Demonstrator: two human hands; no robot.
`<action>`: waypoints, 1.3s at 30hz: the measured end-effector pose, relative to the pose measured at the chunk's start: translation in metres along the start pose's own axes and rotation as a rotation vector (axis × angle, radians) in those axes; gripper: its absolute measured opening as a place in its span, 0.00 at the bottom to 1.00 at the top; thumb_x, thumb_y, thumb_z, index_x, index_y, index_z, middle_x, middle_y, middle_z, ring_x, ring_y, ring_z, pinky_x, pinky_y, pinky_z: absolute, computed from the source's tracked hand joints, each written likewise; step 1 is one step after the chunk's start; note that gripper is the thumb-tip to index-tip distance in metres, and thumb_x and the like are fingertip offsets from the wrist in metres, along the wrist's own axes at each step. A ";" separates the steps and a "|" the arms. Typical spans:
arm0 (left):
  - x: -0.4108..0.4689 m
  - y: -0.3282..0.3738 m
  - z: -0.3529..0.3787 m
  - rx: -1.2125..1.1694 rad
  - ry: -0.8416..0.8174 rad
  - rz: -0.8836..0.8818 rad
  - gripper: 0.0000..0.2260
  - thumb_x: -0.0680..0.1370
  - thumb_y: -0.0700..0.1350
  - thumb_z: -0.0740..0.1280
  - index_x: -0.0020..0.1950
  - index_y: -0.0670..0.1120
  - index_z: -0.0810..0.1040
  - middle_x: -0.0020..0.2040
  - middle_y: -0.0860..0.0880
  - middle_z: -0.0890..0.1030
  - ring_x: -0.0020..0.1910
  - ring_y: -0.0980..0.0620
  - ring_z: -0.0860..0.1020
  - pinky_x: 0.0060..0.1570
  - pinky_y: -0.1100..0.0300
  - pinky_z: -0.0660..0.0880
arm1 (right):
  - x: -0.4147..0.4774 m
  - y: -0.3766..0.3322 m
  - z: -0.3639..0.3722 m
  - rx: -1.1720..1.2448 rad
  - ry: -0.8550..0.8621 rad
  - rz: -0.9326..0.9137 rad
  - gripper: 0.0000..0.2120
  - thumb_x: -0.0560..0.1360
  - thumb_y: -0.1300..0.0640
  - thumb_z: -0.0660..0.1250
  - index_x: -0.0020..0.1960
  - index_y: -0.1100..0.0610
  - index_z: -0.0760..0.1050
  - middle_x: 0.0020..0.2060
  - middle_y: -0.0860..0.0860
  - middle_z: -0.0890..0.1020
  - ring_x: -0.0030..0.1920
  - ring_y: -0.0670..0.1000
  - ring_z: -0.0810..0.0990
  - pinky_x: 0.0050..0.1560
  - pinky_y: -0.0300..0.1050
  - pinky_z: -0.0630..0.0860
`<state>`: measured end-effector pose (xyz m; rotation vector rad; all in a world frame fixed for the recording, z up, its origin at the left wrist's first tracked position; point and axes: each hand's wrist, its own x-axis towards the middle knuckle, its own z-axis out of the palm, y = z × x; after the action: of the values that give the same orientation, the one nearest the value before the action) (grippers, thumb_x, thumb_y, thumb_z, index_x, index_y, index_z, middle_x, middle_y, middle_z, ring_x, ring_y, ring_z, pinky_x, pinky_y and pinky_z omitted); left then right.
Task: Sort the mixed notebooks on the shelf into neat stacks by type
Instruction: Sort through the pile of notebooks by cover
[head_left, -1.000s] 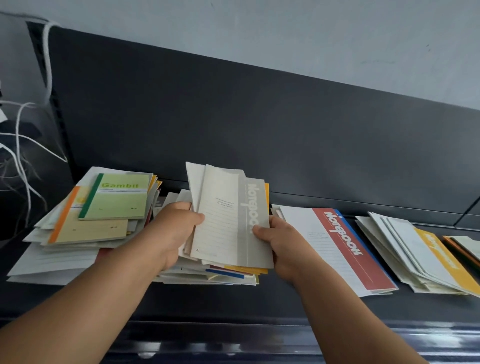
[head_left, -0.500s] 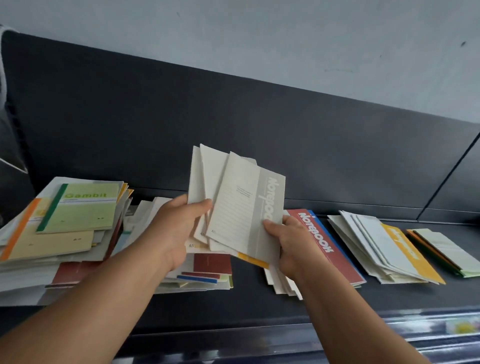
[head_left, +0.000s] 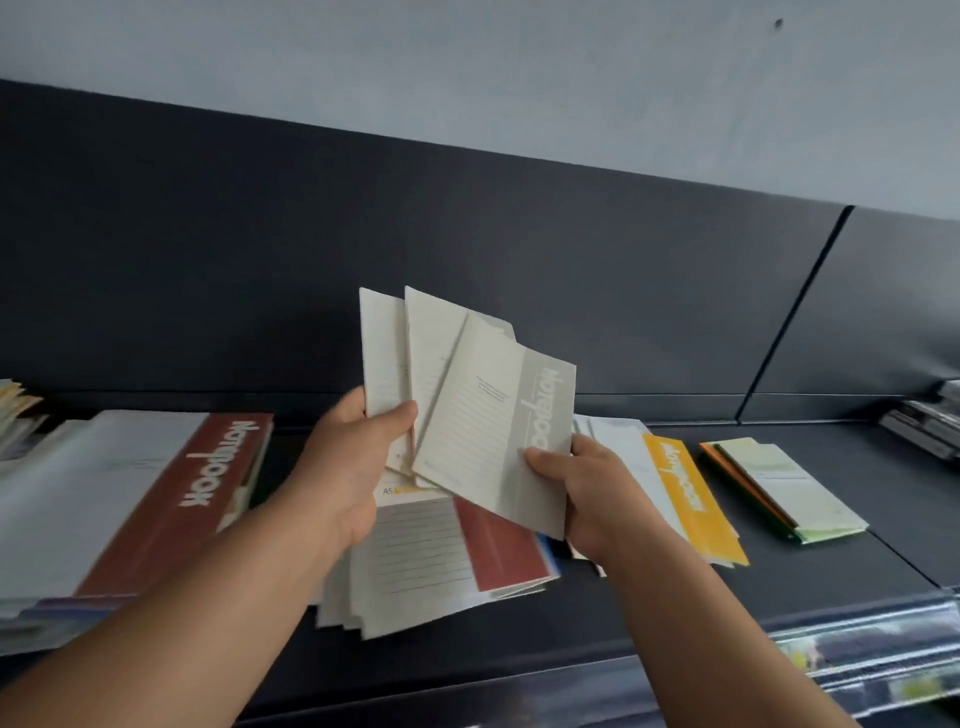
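Grey notebooks (head_left: 493, 431) raised higher | hands: left (head_left: 343, 467), right (head_left: 592, 493) gripping fan

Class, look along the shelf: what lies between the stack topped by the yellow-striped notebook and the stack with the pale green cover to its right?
Nothing. In the head view, bare dark shelf separates the yellow-striped notebook from the pale green cover.

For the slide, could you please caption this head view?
Both hands, left and right, hold fanned grey notebooks above sorted stacks on a dark shelf.
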<state>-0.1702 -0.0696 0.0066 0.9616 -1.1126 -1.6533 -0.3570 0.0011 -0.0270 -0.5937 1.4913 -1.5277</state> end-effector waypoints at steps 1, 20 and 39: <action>0.002 -0.007 0.019 -0.010 0.007 -0.003 0.08 0.78 0.39 0.66 0.53 0.50 0.80 0.47 0.49 0.85 0.46 0.48 0.83 0.43 0.51 0.79 | 0.005 -0.006 -0.020 -0.012 0.021 0.001 0.11 0.75 0.67 0.69 0.57 0.61 0.76 0.50 0.57 0.85 0.48 0.58 0.83 0.44 0.53 0.81; 0.024 -0.083 0.191 0.074 0.153 -0.119 0.11 0.80 0.33 0.60 0.53 0.47 0.77 0.49 0.46 0.81 0.48 0.43 0.79 0.45 0.47 0.78 | 0.062 -0.032 -0.240 -0.169 0.148 0.133 0.10 0.75 0.67 0.68 0.55 0.58 0.75 0.49 0.57 0.81 0.48 0.60 0.80 0.42 0.54 0.78; 0.027 -0.111 0.197 1.426 -0.048 -0.256 0.35 0.78 0.65 0.50 0.79 0.46 0.49 0.70 0.41 0.67 0.67 0.43 0.69 0.53 0.53 0.73 | 0.064 -0.015 -0.191 -0.976 -0.047 0.003 0.32 0.74 0.53 0.68 0.73 0.53 0.58 0.66 0.53 0.69 0.61 0.56 0.74 0.61 0.54 0.76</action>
<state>-0.3879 -0.0234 -0.0442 1.9590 -2.3234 -0.8448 -0.5506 0.0467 -0.0587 -1.1540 2.1570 -0.6818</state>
